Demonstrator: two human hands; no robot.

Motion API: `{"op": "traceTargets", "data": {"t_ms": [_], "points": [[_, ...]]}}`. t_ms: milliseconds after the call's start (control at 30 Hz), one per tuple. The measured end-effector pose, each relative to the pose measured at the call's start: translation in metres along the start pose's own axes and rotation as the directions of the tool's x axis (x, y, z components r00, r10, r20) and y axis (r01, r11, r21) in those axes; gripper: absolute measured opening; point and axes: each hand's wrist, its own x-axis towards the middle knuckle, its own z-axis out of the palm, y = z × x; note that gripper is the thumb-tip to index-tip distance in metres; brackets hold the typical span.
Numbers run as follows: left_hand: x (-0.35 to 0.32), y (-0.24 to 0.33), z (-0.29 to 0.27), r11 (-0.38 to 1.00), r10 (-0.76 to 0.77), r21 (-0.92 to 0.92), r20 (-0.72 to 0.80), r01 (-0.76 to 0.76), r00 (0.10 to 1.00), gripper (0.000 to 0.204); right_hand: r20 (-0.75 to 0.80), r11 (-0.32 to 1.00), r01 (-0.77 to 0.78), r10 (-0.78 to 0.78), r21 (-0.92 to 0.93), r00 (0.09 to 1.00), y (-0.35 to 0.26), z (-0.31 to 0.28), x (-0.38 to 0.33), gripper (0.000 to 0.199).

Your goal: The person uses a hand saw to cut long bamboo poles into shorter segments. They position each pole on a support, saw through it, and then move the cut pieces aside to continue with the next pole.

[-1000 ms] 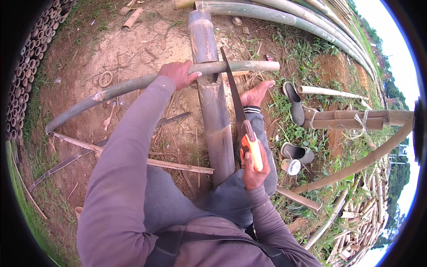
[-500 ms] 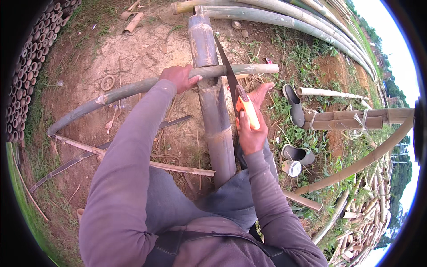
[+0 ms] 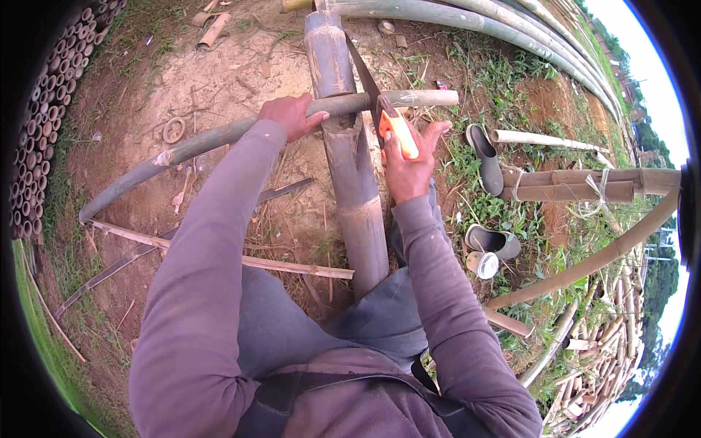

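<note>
A hand saw (image 3: 398, 135) with an orange handle is gripped in my right hand (image 3: 410, 171). Its dark blade slants up and away, lying against the thinner bamboo pole (image 3: 212, 140) near that pole's right part. My left hand (image 3: 290, 119) is closed round the same pole, left of the blade. The pole crosses over a thick upright-lying bamboo trunk (image 3: 358, 219), resting at a notch in it. My bare foot (image 3: 436, 133) shows just beyond the saw handle, partly hidden by my right hand.
Two dark clogs (image 3: 483, 160) and a lidded plastic cup (image 3: 482, 264) lie on the grass at right. Long bamboo poles (image 3: 467, 33) stretch across the far side. Cut bamboo tubes (image 3: 36, 146) are stacked at far left. A split bamboo strip (image 3: 299, 268) lies before my legs.
My right hand has pushed the saw forward and slightly left, so the handle is now close to the pole. My left hand keeps its grip on the pole.
</note>
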Motion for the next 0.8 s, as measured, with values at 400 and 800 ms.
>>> {"op": "traceTargets", "data": {"t_ms": [400,800], "points": [[0.009,-0.007,0.010,0.999,-0.005,-0.043,0.040,0.007,0.999,0.070,-0.031,0.989,-0.142,0.143,0.035,0.989,0.009,-0.008,-0.025,0.043],[0.009,-0.011,0.014,0.999,0.030,-0.024,-0.034,-0.030,0.999,0.069,-0.040,0.980,-0.145,0.152,0.136,0.988,-0.025,-0.090,-0.188,0.047]]}}
